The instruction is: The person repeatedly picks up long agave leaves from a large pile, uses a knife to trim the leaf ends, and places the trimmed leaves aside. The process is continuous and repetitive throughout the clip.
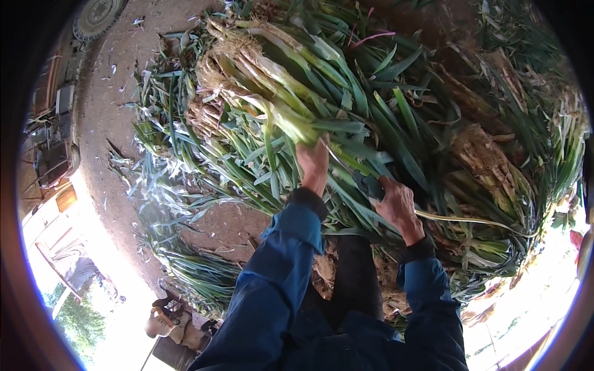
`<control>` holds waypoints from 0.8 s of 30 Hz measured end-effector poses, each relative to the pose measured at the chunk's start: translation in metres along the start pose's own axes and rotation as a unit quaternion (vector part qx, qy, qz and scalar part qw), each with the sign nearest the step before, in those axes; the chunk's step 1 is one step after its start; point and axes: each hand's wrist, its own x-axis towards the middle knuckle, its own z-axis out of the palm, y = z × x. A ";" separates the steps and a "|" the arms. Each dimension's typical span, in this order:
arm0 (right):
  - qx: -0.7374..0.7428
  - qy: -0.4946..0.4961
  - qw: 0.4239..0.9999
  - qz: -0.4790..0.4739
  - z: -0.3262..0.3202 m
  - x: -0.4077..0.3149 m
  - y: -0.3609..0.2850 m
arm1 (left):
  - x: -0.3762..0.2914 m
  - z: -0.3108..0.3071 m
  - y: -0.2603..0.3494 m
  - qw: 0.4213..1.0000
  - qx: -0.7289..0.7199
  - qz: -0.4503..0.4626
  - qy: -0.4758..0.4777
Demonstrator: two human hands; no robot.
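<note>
My left hand (313, 160) grips a bundle of leeks or large green onions (292, 116) by the green upper stalks. The bundle's pale stems and tangled brown roots point to the upper left. Just right of it, my right hand (397, 204) is closed on a dark air blow gun (368, 185). Its thin metal nozzle (341, 160) reaches up towards the stalks near my left hand. A pale yellow hose (468, 218) runs right from beside my right hand. Leaves near the nozzle look blurred.
Heaped leeks (492, 162) lie at the right, with more rooted stems (204, 116) at the left. Torn leaves (162, 181) litter the dirt floor (111, 83). A wheel (98, 16) stands at the upper left. Another person (178, 327) is at the lower left.
</note>
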 end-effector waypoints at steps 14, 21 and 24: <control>-0.172 -0.106 0.977 -0.062 -0.036 -0.055 -0.022 | -0.124 -0.091 -0.048 0.850 -0.404 -0.196 -0.275; -0.214 -0.109 0.966 -0.100 -0.015 -0.064 -0.056 | -0.147 -0.135 -0.084 0.863 -0.323 -0.188 -0.339; -0.243 -0.102 0.963 -0.062 0.009 -0.053 -0.070 | -0.176 -0.139 -0.085 0.860 -0.330 -0.203 -0.333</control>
